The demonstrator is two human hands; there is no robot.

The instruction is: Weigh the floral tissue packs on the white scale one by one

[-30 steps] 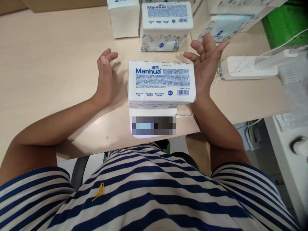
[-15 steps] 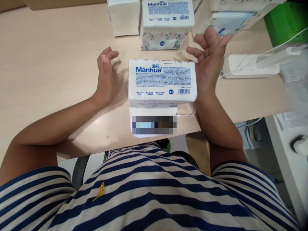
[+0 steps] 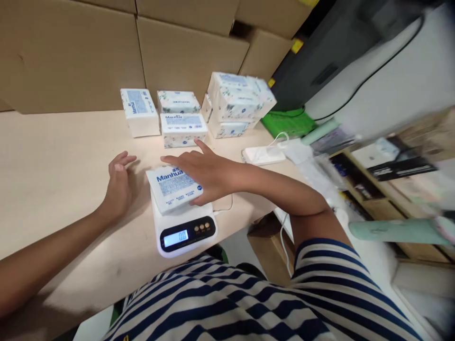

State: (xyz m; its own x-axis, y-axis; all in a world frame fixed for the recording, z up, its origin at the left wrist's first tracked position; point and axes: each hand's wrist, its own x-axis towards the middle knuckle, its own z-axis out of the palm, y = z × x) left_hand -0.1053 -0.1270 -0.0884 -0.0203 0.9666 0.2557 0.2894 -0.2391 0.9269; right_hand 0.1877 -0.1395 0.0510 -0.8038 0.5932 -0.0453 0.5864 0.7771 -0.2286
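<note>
White pack (image 3: 174,189), long axis roughly left to right, seems grasped at its right end by the right hand's (image 3: 209,174) fingers, the left hand (image 3: 119,189) loosely curled and empty to its left.

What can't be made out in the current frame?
All in the head view:
Right end of the Manhua tissue pack: covered by the right hand.
Top of the digital scale under the pack: hidden by it, so full contact is uncertain.
Fine print on the pack: too small and blurred.
Yellow mark: mostly cut off by the bottom edge.
Contents of the wooden shelf: blurred.
</note>
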